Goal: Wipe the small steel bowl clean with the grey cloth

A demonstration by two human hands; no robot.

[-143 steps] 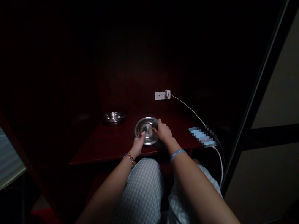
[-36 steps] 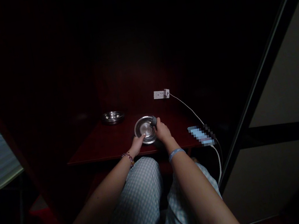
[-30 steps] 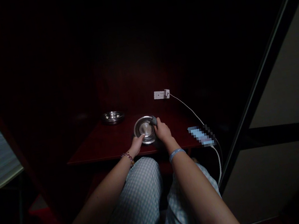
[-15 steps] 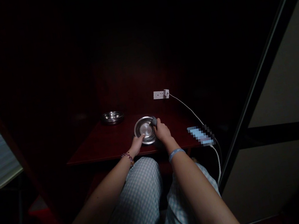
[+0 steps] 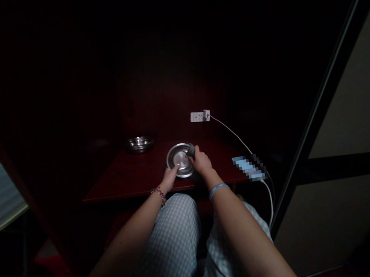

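A shiny metal bowl (image 5: 182, 158) is tilted toward me above the front part of the dark red table (image 5: 117, 181). My left hand (image 5: 171, 177) grips its near left rim, thumb inside and the other fingers hidden beneath. My right hand (image 5: 202, 161) is closed around a dark grey cloth or scrubbing pad (image 5: 191, 149), whose exact kind I cannot make out. The grey piece rests against the bowl's upper right rim.
Several stacked metal bowls (image 5: 139, 144) stand at the table's back left. A white wall socket (image 5: 199, 117) holds a charger, its cable running down to a blurred-out phone-like object (image 5: 249, 168) on the right. My knees are below the table's front edge.
Almost nothing differs. My right hand and the grey piece have shifted very slightly at the bowl's right rim, while my left hand keeps its grip.
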